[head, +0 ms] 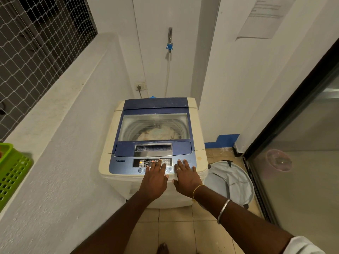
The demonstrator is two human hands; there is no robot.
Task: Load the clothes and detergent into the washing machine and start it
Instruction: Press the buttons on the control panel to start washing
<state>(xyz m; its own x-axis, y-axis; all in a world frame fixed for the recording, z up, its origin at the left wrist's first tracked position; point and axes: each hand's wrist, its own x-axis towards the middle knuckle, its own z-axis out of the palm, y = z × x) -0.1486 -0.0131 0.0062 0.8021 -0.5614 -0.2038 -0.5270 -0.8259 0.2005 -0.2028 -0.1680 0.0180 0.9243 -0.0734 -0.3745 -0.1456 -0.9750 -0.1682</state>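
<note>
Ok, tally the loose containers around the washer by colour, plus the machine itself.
Green: 1, the plastic basket on the ledge
Pale blue: 1, the laundry basket on the floor
White and blue: 1, the washing machine, lid shut
Total: 3

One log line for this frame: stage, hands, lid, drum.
stage: setting controls | left hand: open, fingers on control panel | right hand: open, near panel's right end | lid: closed | drum: clothes inside

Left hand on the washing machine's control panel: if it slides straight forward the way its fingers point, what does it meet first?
Probably the silver recessed handle of the closed blue lid, just beyond the control panel where the left hand rests flat. Depth is hard to judge.
</note>
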